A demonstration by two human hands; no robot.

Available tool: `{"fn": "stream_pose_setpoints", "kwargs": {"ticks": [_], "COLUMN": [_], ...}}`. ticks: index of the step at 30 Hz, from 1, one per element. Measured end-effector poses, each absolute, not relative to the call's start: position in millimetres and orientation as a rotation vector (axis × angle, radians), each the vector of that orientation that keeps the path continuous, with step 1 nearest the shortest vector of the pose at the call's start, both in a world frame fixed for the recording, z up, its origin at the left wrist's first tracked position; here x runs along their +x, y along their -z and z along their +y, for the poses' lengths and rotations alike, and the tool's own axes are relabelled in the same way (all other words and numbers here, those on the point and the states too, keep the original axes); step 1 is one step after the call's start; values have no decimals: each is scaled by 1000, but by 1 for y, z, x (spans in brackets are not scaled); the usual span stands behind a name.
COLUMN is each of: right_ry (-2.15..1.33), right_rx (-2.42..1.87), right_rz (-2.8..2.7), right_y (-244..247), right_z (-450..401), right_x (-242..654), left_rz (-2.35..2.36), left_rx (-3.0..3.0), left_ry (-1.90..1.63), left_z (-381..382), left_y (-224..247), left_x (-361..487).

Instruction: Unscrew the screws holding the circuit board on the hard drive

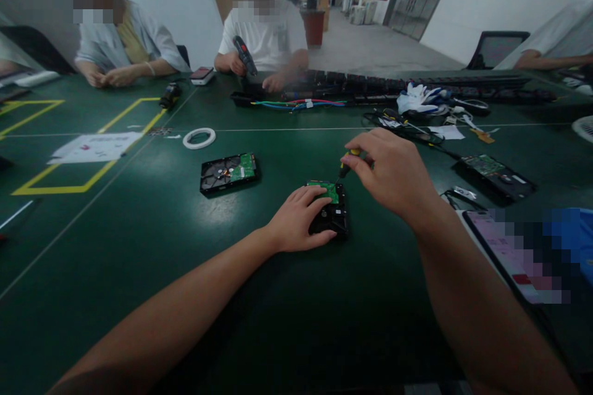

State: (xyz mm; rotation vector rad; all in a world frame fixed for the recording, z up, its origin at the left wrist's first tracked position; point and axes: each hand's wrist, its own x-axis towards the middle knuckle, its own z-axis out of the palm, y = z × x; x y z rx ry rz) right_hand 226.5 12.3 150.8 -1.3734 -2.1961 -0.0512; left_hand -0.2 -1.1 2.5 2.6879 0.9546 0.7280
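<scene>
Right hand (393, 170) pinching yellow-and-black screwdriver (343, 169) between thumb and fingers, shaft slanting down leftward to far end of hard drive (341, 220), tip at or just above green circuit board (330, 187); contact hard to tell. Drive flat on bench (231, 308), long axis running away from person, lying left of right hand and slightly nearer body. Left hand (296, 222) nearer: released, fingers spread across drive from left side, touching its top. Second drive (221, 179) well apart, farther left.
</scene>
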Motion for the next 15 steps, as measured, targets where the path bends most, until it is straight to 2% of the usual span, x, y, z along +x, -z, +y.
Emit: {"fn": "stream_pose_setpoints", "kwargs": {"ticks": [7,15], "right_ry": [-64,-14], "right_rx": [-1284,-1286], "right_rz": [-2199,-2231], "right_y": [-149,-155], "right_z": [12,9], "right_x": [226,226], "left_rz": [958,957], "left_rx": [2672,2669], "left_ry": [-714,-716], "left_z": [-1,-1], "left_y": [-2,-2], "left_x": [0,0]}}
